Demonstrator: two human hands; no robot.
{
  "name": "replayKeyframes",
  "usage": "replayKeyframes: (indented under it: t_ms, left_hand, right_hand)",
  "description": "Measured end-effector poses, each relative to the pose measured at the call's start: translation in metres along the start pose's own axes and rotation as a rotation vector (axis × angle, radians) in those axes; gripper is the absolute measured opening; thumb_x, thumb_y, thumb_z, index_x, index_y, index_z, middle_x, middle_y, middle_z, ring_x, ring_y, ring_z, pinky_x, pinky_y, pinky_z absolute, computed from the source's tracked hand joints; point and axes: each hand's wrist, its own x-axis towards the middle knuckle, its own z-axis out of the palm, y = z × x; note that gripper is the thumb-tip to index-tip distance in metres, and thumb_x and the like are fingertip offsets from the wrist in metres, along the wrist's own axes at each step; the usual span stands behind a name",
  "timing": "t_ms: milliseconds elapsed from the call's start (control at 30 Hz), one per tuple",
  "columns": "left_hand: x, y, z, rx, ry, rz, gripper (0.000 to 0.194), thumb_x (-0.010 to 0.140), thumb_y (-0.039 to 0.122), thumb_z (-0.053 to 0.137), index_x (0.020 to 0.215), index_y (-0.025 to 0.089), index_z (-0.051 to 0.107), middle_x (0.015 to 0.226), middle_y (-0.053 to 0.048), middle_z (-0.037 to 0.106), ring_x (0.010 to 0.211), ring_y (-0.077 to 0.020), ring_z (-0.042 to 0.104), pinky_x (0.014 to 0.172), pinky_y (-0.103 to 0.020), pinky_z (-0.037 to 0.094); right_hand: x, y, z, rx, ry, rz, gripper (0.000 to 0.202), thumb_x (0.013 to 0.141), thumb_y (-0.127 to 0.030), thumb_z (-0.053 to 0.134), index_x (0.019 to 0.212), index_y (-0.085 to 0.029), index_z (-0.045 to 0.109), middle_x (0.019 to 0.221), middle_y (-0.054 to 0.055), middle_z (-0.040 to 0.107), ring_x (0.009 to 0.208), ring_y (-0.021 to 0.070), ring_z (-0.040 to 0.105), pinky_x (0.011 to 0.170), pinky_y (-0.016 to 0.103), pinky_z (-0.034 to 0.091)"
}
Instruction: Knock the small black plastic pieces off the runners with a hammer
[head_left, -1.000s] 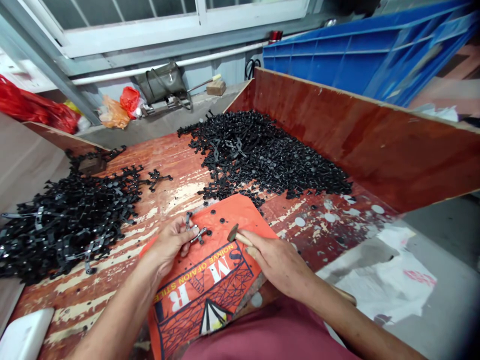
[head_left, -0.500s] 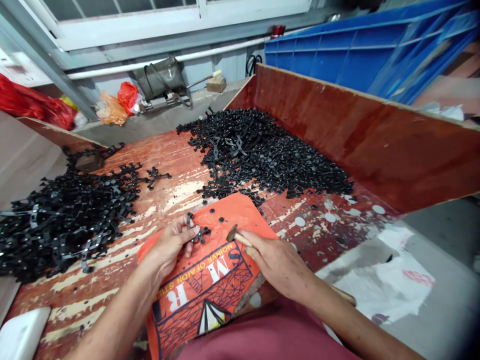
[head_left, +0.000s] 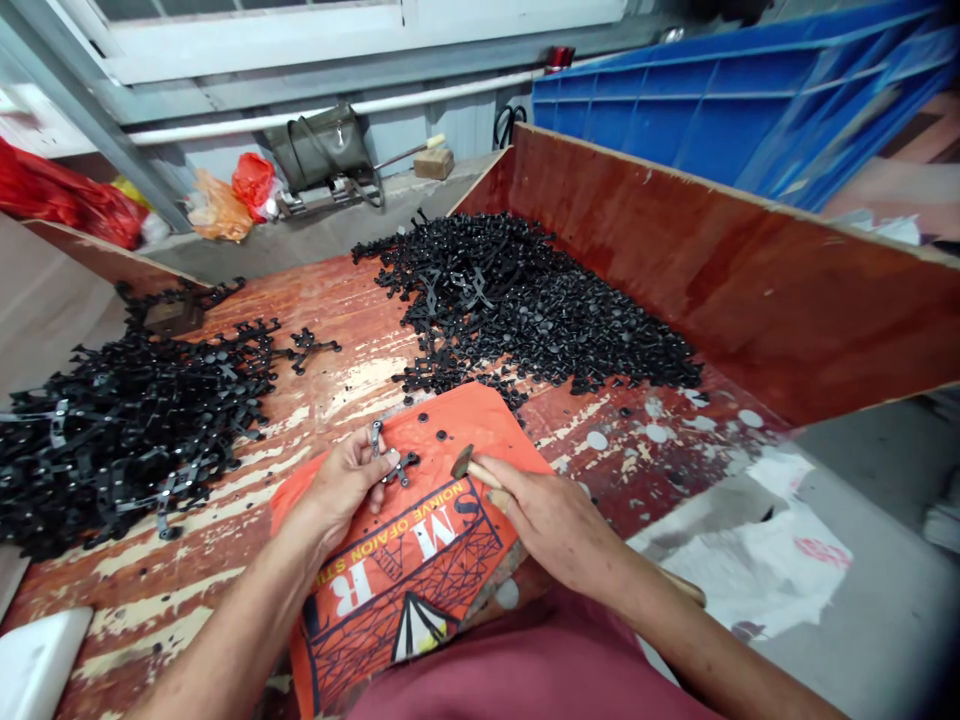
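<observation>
My left hand [head_left: 349,482] pinches a small black jointed linkage piece [head_left: 405,465] between thumb and fingers, over an orange printed cloth [head_left: 480,420]. My right hand [head_left: 544,510] is closed around the wooden handle of a hammer [head_left: 463,461]. Its dark metal head sits low over the cloth, to the right of the linkage and apart from it. The handle's far end shows beyond my right wrist. Two small black round parts [head_left: 441,435] lie on the cloth between the hands and its far edge.
Heaps of black linkage pieces [head_left: 142,430] lie at left, and a larger heap of black pieces and pins [head_left: 525,310] lies ahead. A reddish wooden board [head_left: 712,270] walls the right side, with a blue crate [head_left: 675,130] behind it. A dark bag [head_left: 322,150] rests by the wall.
The view has shifted slightly. Both hands keep their grip, and the hammer and linkage stay in nearly the same place over the cloth.
</observation>
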Motion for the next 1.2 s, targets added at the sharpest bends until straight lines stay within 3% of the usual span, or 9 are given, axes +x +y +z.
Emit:
replayKeyframes:
  t_ms: [133,267,400,567,633,733,900,1067,1200]
  left_hand:
    - [-0.001,-0.001,-0.001,0.005,0.017,0.003,0.049,0.061,0.046,0.084,0.076,0.02,0.046,0.047,0.011,0.052,0.029,-0.0031,0.04,0.029,-0.013,0.034]
    - [0.001,-0.002,-0.001,-0.005,0.019,-0.007,0.049,0.061,0.046,0.084,0.08,0.02,0.048,0.045,0.012,0.051,0.029,-0.004,0.04,0.028,-0.014,0.036]
    - [0.003,-0.004,-0.002,-0.023,-0.002,-0.01,0.047,0.063,0.044,0.083,0.081,0.019,0.047,0.046,0.011,0.052,0.028,-0.0037,0.04,0.029,-0.014,0.037]
    - [0.002,-0.003,-0.002,-0.035,-0.017,-0.006,0.045,0.062,0.038,0.085,0.079,0.019,0.047,0.051,0.011,0.055,0.029,-0.0031,0.042,0.029,-0.013,0.038]
    - [0.001,-0.002,-0.001,-0.029,-0.017,-0.008,0.045,0.063,0.039,0.085,0.08,0.019,0.049,0.051,0.01,0.055,0.03,-0.0034,0.043,0.03,-0.014,0.039]
    - [0.001,-0.001,0.0,-0.017,-0.003,-0.014,0.045,0.063,0.039,0.085,0.085,0.018,0.052,0.053,0.009,0.057,0.03,-0.0035,0.044,0.03,-0.013,0.039]
    - [0.001,-0.001,-0.001,-0.004,-0.002,-0.021,0.046,0.061,0.038,0.086,0.079,0.019,0.048,0.05,0.01,0.056,0.03,-0.004,0.044,0.03,-0.013,0.039]
    - [0.001,-0.001,-0.002,0.001,-0.008,-0.026,0.045,0.063,0.038,0.084,0.082,0.019,0.048,0.05,0.009,0.058,0.03,-0.0046,0.045,0.031,-0.014,0.04]
    - [0.001,-0.001,-0.001,0.022,0.004,-0.038,0.046,0.061,0.037,0.085,0.083,0.019,0.049,0.048,0.011,0.053,0.031,-0.0052,0.045,0.032,-0.014,0.04]
  right_hand:
    - [0.006,-0.009,-0.011,0.061,0.025,-0.093,0.04,0.104,-0.025,0.038,0.143,-0.026,0.048,0.129,0.006,0.068,0.111,0.0238,0.067,0.093,0.039,0.054]
    - [0.014,-0.03,-0.027,0.105,0.127,-0.242,0.044,0.103,-0.021,0.037,0.146,-0.025,0.045,0.135,0.005,0.063,0.116,0.0206,0.064,0.101,0.038,0.05]
    - [0.022,-0.042,-0.023,0.088,0.23,-0.309,0.047,0.104,-0.025,0.036,0.152,-0.024,0.039,0.129,0.007,0.066,0.111,0.0213,0.065,0.098,0.038,0.052]
    - [0.033,-0.038,-0.002,-0.078,0.044,-0.203,0.044,0.102,-0.023,0.044,0.146,-0.024,0.048,0.101,0.007,0.076,0.089,0.0235,0.072,0.079,0.037,0.058]
    - [0.034,-0.037,-0.001,-0.033,0.043,-0.225,0.043,0.103,-0.024,0.042,0.146,-0.024,0.047,0.11,0.006,0.075,0.097,0.0224,0.071,0.085,0.035,0.056]
    - [0.034,-0.039,-0.005,0.071,0.153,-0.26,0.044,0.105,-0.026,0.037,0.149,-0.023,0.042,0.13,0.008,0.066,0.114,0.0201,0.064,0.097,0.033,0.05]
    - [0.038,-0.038,-0.006,-0.067,-0.017,-0.189,0.043,0.102,-0.025,0.044,0.145,-0.026,0.048,0.102,0.006,0.077,0.09,0.0216,0.072,0.076,0.031,0.054]
    - [0.041,-0.041,-0.011,0.104,0.128,-0.243,0.045,0.105,-0.026,0.038,0.15,-0.027,0.04,0.126,0.005,0.069,0.109,0.0186,0.067,0.09,0.03,0.051]
    - [0.045,-0.045,-0.012,-0.093,-0.038,-0.157,0.042,0.101,-0.026,0.046,0.143,-0.026,0.05,0.095,0.005,0.077,0.084,0.0231,0.073,0.071,0.032,0.053]
